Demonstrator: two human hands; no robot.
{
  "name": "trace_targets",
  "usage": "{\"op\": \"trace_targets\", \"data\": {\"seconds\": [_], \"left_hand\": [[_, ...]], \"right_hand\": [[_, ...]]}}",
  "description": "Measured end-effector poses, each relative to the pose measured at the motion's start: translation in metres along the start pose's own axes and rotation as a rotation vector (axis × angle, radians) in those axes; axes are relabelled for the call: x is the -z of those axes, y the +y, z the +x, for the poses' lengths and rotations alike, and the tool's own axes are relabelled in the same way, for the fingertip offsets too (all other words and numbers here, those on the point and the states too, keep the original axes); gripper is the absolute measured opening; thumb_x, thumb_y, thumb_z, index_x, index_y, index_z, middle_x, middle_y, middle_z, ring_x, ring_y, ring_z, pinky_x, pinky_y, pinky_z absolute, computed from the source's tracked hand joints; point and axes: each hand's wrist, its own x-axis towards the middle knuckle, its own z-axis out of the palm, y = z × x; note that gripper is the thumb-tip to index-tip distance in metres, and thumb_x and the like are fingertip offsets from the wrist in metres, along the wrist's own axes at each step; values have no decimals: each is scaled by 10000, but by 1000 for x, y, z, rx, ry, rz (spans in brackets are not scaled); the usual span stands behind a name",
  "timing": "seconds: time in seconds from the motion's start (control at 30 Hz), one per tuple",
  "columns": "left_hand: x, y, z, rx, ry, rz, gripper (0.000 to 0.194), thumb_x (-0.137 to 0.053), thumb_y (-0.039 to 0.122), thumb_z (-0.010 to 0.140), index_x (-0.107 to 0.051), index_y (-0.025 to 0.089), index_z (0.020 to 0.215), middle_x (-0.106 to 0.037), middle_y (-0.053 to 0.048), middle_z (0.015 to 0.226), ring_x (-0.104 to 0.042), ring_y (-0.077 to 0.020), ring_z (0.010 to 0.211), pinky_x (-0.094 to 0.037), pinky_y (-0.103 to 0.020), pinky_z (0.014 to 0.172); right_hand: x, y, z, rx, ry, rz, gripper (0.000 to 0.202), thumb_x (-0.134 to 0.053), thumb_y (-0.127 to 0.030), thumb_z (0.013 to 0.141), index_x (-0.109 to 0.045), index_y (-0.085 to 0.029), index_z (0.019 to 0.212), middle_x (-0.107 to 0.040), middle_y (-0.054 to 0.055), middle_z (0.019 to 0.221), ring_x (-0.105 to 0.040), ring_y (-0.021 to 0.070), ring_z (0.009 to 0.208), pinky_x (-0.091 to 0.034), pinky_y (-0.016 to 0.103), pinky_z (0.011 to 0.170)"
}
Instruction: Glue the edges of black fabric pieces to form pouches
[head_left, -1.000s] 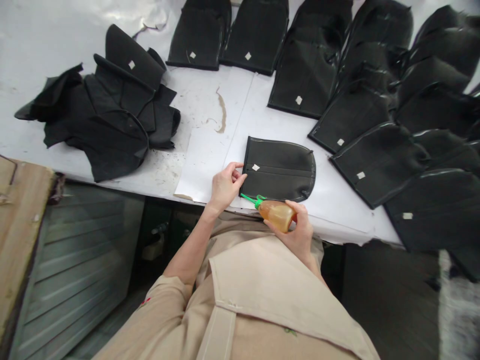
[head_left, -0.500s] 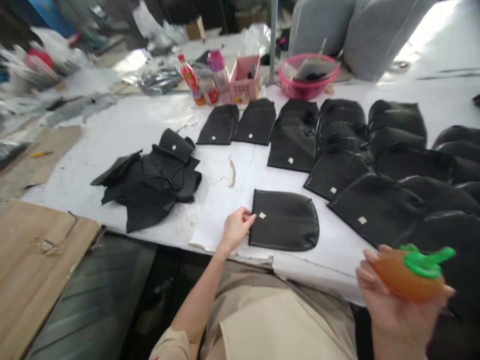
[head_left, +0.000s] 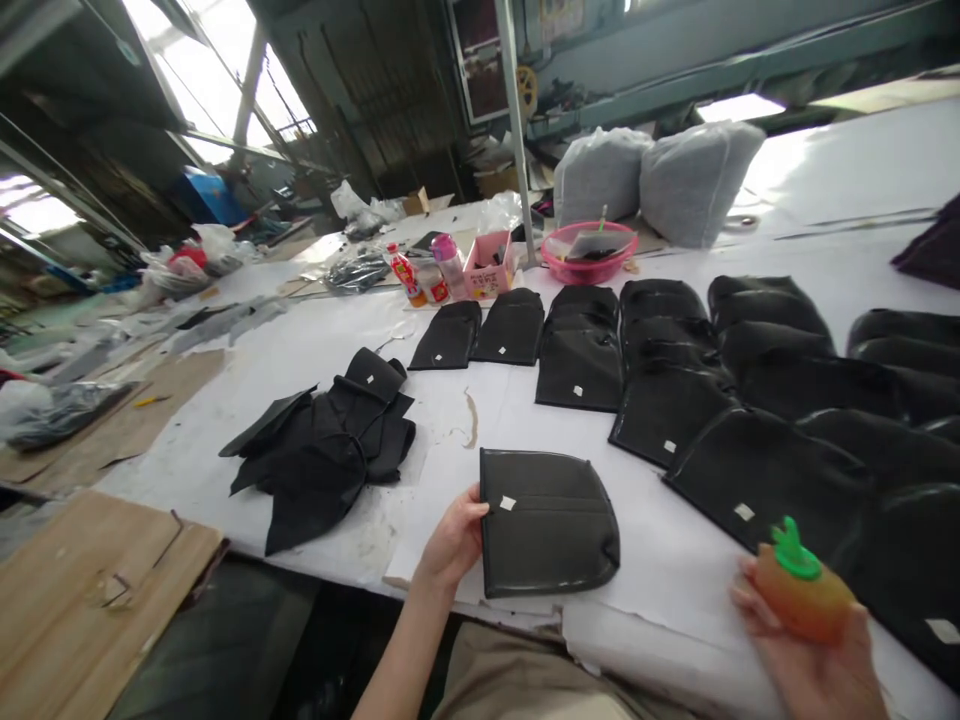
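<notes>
Between the thumb and fingers of my left hand is the straight edge of a black leather-like cover, rounded at its far end, with a small white tag near the held edge. The cover appears slightly tilted over the white table. My right hand is wrapped round an orange squeeze bottle with a green cap, at the lower right. Several more black covers lie overlapping in rows beyond and to the right. Left of my left hand is a loose heap of black pieces.
At the back stand a red-labelled drink bottle, a purple-capped bottle, a pink box and a pink basin beside a metal pole. Grey wrapped bundles sit behind. A wooden board is at lower left.
My head view has tilted up, showing more of the room. The left hand has raised the held edge of the cover a little. The bottle stays in my right hand, now more upright.
</notes>
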Motion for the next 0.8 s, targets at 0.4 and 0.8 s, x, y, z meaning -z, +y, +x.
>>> {"op": "trace_targets", "data": {"seconds": [0.4,0.8], "left_hand": [[-17,119,112,-563,119,21,331,-609,299,754,-703,223,1062,-784,-45,1067,-710,-246,1117,-570,-369,951],[-36,151,277,-573,234,-382,225,-483,122,765,-647,154,916,-751,-31,839,-682,-118,778,-506,-212,759]], "right_hand": [[9,3,10,-56,-96,-63,734,-762,-814,573,-769,-237,1027,-682,106,959,-504,164,615,-501,338,505],[31,6,21,-194,11,-31,728,-761,-800,555,-764,-281,1067,-722,127,1072,-664,270,810,-610,367,557]]}}
